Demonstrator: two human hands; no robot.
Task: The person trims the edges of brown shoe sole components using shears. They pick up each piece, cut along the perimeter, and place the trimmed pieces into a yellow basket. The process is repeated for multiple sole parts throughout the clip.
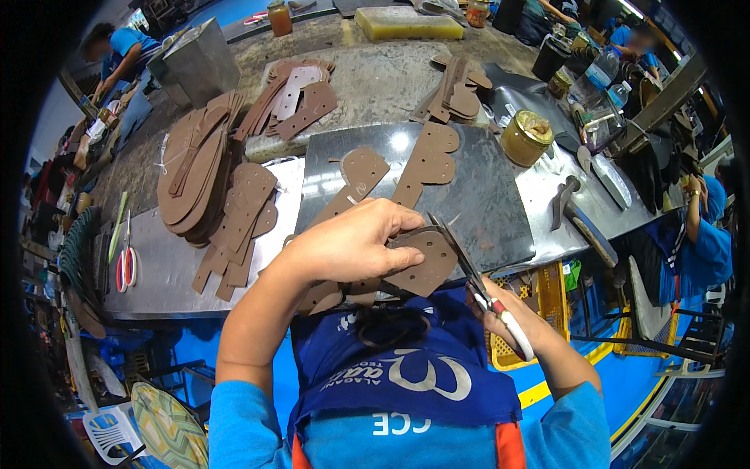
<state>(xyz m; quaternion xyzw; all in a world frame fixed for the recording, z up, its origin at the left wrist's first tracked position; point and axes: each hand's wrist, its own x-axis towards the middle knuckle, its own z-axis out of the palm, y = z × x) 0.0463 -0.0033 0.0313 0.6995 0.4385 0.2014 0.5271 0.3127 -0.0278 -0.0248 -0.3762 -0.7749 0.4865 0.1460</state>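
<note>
My left hand [351,242] is closed on a brown sandal-strap piece [432,266] with punched holes, thumb on top, at the table's near edge. In my right hand [516,309] is a pair of scissors [471,270] with red and white handles. Their blades are parted and point up and away beside the piece's right edge; whether they touch it I cannot tell. Two more brown cut pieces lie just beyond, one rounded [366,168] and one with scalloped lobes [428,160], on a dark smooth slab [492,207].
Stacks of brown soles [187,191] and straps [248,207] lie left, near second scissors [126,270]. Right of the slab are a glue jar [526,139] and a hammer [587,230]. A metal box [207,62] stands back left. Below right is a yellow crate [553,301]. Other people work around.
</note>
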